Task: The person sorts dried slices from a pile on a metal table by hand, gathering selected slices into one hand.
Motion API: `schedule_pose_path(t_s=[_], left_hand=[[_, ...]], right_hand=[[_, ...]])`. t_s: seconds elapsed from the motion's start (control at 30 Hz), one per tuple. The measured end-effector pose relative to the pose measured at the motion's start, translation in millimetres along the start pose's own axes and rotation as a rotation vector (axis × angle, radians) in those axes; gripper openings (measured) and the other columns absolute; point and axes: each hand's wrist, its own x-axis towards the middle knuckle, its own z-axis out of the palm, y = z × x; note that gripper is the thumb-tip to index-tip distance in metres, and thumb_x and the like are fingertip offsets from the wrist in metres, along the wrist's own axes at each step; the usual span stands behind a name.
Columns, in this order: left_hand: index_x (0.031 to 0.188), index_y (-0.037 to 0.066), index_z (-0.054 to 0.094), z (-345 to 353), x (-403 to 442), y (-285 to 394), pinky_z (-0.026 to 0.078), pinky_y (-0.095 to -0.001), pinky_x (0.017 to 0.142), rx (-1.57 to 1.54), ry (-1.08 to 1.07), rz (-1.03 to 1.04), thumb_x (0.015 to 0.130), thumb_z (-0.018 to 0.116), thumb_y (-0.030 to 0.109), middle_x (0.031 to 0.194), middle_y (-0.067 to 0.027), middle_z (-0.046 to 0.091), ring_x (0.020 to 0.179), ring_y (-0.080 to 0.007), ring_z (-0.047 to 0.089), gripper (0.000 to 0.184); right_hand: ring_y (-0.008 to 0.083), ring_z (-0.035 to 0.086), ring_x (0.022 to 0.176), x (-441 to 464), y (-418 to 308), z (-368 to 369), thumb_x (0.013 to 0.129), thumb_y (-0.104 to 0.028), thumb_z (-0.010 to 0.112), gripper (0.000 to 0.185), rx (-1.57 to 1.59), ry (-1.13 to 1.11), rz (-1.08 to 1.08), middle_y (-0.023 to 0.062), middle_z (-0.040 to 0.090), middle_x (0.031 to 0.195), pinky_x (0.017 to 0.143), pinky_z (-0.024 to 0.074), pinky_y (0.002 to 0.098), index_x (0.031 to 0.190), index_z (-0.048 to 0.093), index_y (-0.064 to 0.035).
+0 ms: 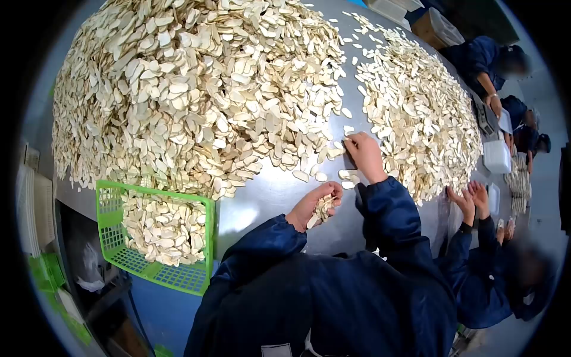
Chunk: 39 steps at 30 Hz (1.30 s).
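Curled around a small handful of pale dried slices (323,208), my left hand (307,206) is palm-up above the metal table, just in front of the large pile. My right hand (366,156) reaches down to the tabletop between the two piles, its fingers drawn together at a dried slice (339,144); the fingertips partly hide the contact. A few loose slices (348,178) lie beside its wrist. The large slice pile (196,89) rises ahead and to the left, and a flatter slice pile (416,113) spreads to the right.
A green plastic basket (211,238), partly filled with slices, sits tilted at the table's front left edge. At right, a co-worker's hands (470,202) are near the flatter pile. Other people, white containers (496,156) and a scale (485,119) line the far right side.
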Motion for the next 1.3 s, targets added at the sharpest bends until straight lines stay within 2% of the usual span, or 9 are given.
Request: schedule_pose_path(t_s=[0.2,0.33,0.43,0.53,0.63,0.87,0.97,1.1,1.3], left_hand=[[0.103,0.004,0.052,1,1,0,0.044,-0.0192,0.053,-0.013,-0.036,-0.012,0.094,0.051,0.019,0.095,-0.0063,0.052,0.079,-0.0123,0.047,0.018],[0.103,0.004,0.052,2,1,-1,0.044,-0.0191,0.053,-0.020,-0.013,-0.010,0.094,0.051,0.019,0.095,-0.0062,0.053,0.079,-0.0125,0.047,0.018],[0.109,0.003,0.053,-2,1,-2,0.046,-0.0197,0.055,-0.028,-0.018,-0.004,0.094,0.051,0.020,0.096,-0.0063,0.053,0.080,-0.0128,0.048,0.022],[0.117,0.004,0.052,1,-1,0,0.048,-0.0204,0.056,-0.023,0.001,-0.021,0.096,0.049,0.024,0.097,-0.0064,0.054,0.082,-0.0131,0.050,0.030],[0.118,0.005,0.054,18,-3,4,0.049,-0.0201,0.059,0.045,0.084,-0.035,0.097,0.045,0.033,0.097,-0.0049,0.055,0.081,-0.0112,0.052,0.036],[0.094,0.003,0.053,-7,3,-2,0.049,-0.0198,0.054,0.074,0.027,-0.080,0.097,0.046,0.026,0.095,-0.0067,0.053,0.080,-0.0134,0.052,0.024],[0.090,0.003,0.052,-1,0,1,0.047,-0.0193,0.053,0.050,0.034,-0.081,0.097,0.049,0.025,0.092,-0.0059,0.051,0.077,-0.0128,0.050,0.023],[0.091,0.003,0.052,1,1,-1,0.046,-0.0189,0.052,0.048,0.014,-0.074,0.096,0.049,0.025,0.092,-0.0057,0.051,0.077,-0.0124,0.050,0.023],[0.093,0.004,0.053,3,-2,1,0.048,-0.0193,0.053,0.050,0.022,-0.033,0.096,0.051,0.025,0.091,-0.0056,0.052,0.079,-0.0123,0.052,0.022]], right_hand=[[0.0058,0.053,0.058,-12,7,-30,0.091,-0.018,0.057,0.023,0.693,-0.282,0.504,0.0027,0.061,0.067,0.052,0.0389,0.0209,0.094,0.066,0.0031],[0.0067,0.054,0.058,-24,12,-33,0.092,-0.014,0.051,0.022,0.962,-0.302,0.554,0.0034,0.064,0.072,0.053,0.0404,0.0204,0.098,0.063,0.0039],[0.0066,0.053,0.058,-26,6,-40,0.094,-0.017,0.051,0.023,0.828,-0.218,0.610,0.0042,0.065,0.075,0.052,0.0400,0.0202,0.100,0.063,0.0018],[0.0067,0.056,0.061,-28,3,-51,0.093,-0.016,0.053,0.021,0.715,-0.248,0.511,0.0045,0.065,0.077,0.052,0.0406,0.0202,0.100,0.063,0.0008],[0.0064,0.056,0.062,-29,-16,-70,0.091,-0.014,0.054,0.020,0.876,-0.640,0.341,0.0044,0.065,0.078,0.052,0.0398,0.0196,0.102,0.063,0.0007],[0.0271,0.062,0.071,28,23,-11,0.083,-0.017,0.061,0.020,0.079,0.061,0.105,0.0126,0.064,0.078,0.065,0.0479,0.0365,0.089,0.067,0.0002],[0.0325,0.062,0.076,50,12,0,0.082,-0.021,0.062,0.023,0.064,0.084,0.067,0.0135,0.064,0.086,0.069,0.0481,0.0387,0.091,0.068,-0.0009],[0.0332,0.058,0.098,79,-22,13,0.081,-0.024,0.064,0.040,-0.047,0.176,-0.135,0.0158,0.057,0.110,0.078,0.0489,0.0394,0.117,0.058,-0.0063],[0.0328,0.056,0.101,97,-41,34,0.077,-0.019,0.065,0.038,-0.202,0.002,-0.332,0.0156,0.056,0.112,0.084,0.0486,0.0398,0.112,0.059,-0.0067]])
